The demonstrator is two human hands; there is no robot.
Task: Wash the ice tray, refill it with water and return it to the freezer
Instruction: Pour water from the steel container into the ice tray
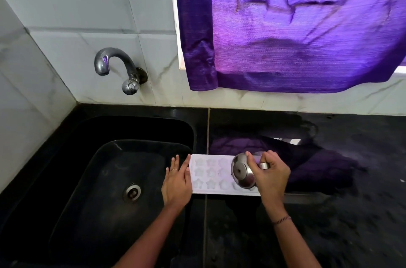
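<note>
A white ice tray [211, 176] with star-shaped cells lies flat on the black counter, just right of the sink. My left hand [176, 182] rests flat against the tray's left end, fingers stretched out, holding nothing. My right hand [271, 174] grips a small steel vessel [242, 172] by its side and tips it on its side over the tray's right end, its base facing left. The vessel and my right hand hide the tray's right cells. I cannot tell whether water is pouring.
A black sink [109, 180] with a metal drain [132, 192] fills the left. A steel tap [116, 65] juts from the tiled wall above it. A purple curtain [296, 26] hangs over the back right. The black counter [340, 223] looks wet.
</note>
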